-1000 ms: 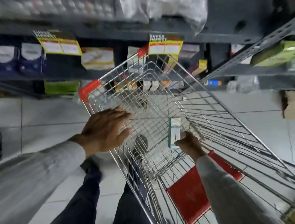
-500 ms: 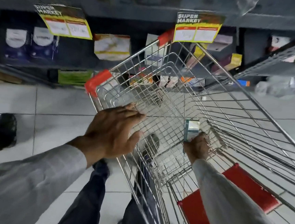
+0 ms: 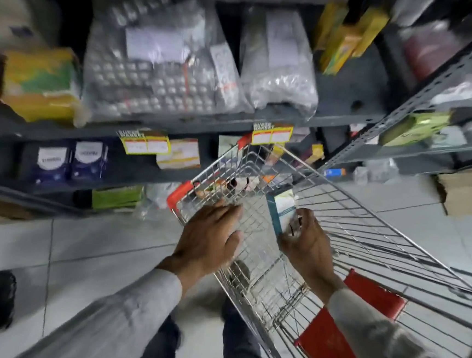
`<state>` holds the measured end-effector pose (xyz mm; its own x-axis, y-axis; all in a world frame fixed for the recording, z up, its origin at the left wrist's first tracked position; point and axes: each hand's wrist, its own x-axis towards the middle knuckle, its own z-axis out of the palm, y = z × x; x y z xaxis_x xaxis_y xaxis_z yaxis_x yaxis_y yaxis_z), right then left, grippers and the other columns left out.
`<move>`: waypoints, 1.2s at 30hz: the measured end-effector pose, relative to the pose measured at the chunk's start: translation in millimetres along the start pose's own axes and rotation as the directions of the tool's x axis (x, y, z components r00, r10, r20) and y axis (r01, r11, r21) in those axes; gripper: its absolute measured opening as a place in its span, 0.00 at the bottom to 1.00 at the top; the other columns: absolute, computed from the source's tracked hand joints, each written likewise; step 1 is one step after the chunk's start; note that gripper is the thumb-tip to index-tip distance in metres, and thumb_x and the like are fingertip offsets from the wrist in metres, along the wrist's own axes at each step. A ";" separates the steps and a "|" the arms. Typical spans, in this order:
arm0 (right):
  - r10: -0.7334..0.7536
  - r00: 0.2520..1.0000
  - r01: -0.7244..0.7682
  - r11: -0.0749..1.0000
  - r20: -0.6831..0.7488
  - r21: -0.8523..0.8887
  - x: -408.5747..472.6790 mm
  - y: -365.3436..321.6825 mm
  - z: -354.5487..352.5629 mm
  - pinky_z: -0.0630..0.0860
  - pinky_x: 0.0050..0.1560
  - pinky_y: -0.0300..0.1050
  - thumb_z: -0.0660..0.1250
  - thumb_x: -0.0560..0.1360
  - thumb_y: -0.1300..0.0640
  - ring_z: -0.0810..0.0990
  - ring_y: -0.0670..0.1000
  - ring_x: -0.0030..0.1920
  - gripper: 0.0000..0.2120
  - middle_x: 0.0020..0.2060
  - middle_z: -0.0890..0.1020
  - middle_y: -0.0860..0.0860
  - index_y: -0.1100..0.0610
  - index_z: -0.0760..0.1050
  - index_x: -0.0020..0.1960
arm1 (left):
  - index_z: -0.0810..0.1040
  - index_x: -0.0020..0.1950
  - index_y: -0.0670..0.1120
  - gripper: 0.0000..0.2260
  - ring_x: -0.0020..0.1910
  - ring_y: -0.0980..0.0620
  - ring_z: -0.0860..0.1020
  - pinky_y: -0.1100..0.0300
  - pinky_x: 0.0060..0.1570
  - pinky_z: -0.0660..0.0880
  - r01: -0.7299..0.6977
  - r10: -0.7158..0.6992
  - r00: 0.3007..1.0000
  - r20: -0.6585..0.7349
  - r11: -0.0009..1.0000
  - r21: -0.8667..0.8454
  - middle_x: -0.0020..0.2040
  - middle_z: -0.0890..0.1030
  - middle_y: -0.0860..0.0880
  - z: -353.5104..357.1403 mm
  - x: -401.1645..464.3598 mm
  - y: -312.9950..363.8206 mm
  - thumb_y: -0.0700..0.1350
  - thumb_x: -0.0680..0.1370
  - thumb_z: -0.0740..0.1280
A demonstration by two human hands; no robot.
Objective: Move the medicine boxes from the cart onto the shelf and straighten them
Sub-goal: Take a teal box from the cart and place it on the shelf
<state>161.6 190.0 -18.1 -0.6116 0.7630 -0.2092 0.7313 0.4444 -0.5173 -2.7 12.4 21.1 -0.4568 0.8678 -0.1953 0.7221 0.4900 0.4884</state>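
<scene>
R hand [image 3: 306, 245] clamped on medicine box [image 3: 281, 212], box sticking out at 11 o'clock; L hand [image 3: 210, 233] fingers apart, flat on cart [image 3: 368, 219] rim.

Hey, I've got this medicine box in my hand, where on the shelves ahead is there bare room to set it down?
Bare shelf shows right of the clear plastic bags, below the yellow boxes. A dark gap sits left of the navy boxes. Crowded: bags and the yellow-green pack.

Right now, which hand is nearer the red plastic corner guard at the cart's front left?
Left. The left hand rests on the wire rim just behind the red plastic corner guard; the right hand holds a white-and-teal box farther right.
</scene>
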 end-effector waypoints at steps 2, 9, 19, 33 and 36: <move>-0.073 0.992 0.065 0.995 -0.104 -0.078 -6.6 -30.3 -30.0 0.70 0.35 0.32 0.72 0.71 0.45 0.78 0.46 0.41 0.25 0.50 0.81 0.46 0.47 0.67 0.63 | 0.65 0.81 0.48 0.26 0.79 0.48 0.66 0.55 0.78 0.58 -0.040 0.038 0.993 -0.107 0.999 -0.012 0.78 0.72 0.47 -35.6 -0.2 13.1 0.53 0.83 0.61; -0.182 0.848 0.202 0.979 -0.497 -0.014 -27.8 -130.5 -140.8 0.69 0.44 0.43 0.71 0.64 0.39 0.79 0.51 0.47 0.28 0.50 0.79 0.43 0.44 0.70 0.62 | 0.70 0.78 0.48 0.24 0.80 0.50 0.65 0.55 0.79 0.57 -0.264 0.247 0.819 -0.518 0.964 0.042 0.77 0.73 0.49 -186.9 4.3 57.6 0.51 0.82 0.65; -0.251 0.586 0.509 0.854 -0.770 0.109 14.4 -277.3 -287.7 0.77 0.40 0.44 0.74 0.64 0.42 0.80 0.46 0.42 0.26 0.45 0.78 0.38 0.39 0.69 0.59 | 0.71 0.77 0.42 0.25 0.78 0.42 0.68 0.44 0.78 0.63 -0.209 0.392 0.558 -0.731 0.919 0.333 0.76 0.74 0.41 -366.2 15.6 61.4 0.48 0.81 0.64; -0.106 0.697 0.436 0.848 -0.709 0.302 162.5 -345.4 -364.9 0.73 0.41 0.46 0.78 0.68 0.47 0.82 0.53 0.48 0.24 0.49 0.83 0.46 0.44 0.64 0.53 | 0.69 0.77 0.40 0.34 0.77 0.42 0.70 0.46 0.77 0.66 0.208 0.046 0.768 -0.639 0.925 0.317 0.77 0.72 0.40 -403.3 47.6 32.0 0.61 0.82 0.46; -0.119 0.711 0.418 0.864 -0.693 0.281 177.0 -340.0 -361.8 0.68 0.34 0.37 0.80 0.69 0.49 0.81 0.52 0.46 0.26 0.49 0.82 0.47 0.45 0.64 0.53 | 0.71 0.76 0.40 0.35 0.76 0.41 0.71 0.45 0.77 0.66 0.246 0.022 0.772 -0.636 0.911 0.330 0.76 0.73 0.39 -403.9 52.8 31.5 0.62 0.81 0.45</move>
<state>-86.2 343.8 421.0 -0.3128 0.8152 0.4875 0.2909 0.5708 -0.7678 -213.9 40.5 369.7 -0.6672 0.6281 0.4004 0.7169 0.6874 0.1164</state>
